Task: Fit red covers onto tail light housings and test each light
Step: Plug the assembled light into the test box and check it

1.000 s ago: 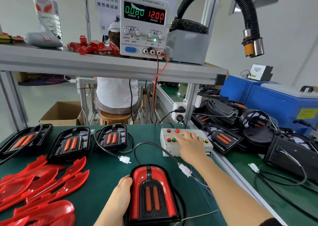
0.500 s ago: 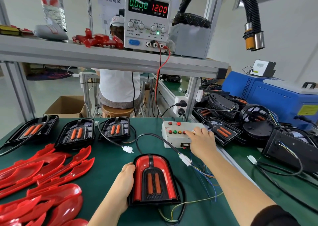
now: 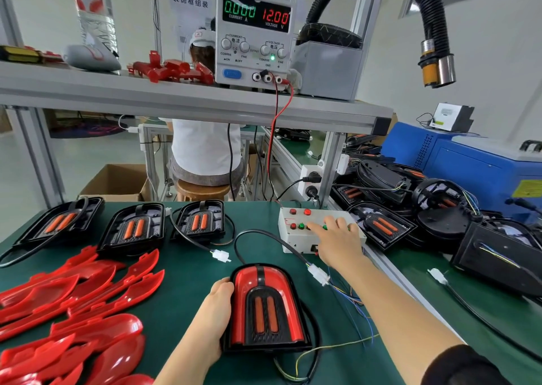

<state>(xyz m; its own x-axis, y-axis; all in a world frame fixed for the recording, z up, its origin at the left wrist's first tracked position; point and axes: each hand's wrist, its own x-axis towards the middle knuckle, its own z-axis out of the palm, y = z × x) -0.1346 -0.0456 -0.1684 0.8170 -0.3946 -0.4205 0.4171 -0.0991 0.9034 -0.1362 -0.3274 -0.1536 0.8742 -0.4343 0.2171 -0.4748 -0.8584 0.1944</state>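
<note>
- Tail light housing [image 3: 265, 308] near the table's front edge: where are the fingers on it?
- Left hand [image 3: 215, 311] lies along its left side, thumb on the rim and the rest curled round the edge as far as I can see, steadying it. Right hand [image 3: 337, 242] is well apart from it, up on the switch box [image 3: 289, 239], fingers [image 3: 319, 228] straight and spread, tips down on the row of buttons.
- So which step is this?
- Testing, I'd judge. This one wears its red cover, and its cable runs to a white connector [image 3: 318, 274] joined to the box's wires. The power supply [image 3: 253, 32] on the shelf reads twelve volts but zero current, and the strips look unlit, so I can't call the test passed.
- And what remains?
- Plenty. Three bare housings [image 3: 133, 227] sit in a row across the table [image 3: 187, 279] behind it, none covered, and loose red covers [image 3: 73, 302] are heaped at the left. More housings [image 3: 381, 226] are piled to the right; whether those are tested, I cannot tell.
</note>
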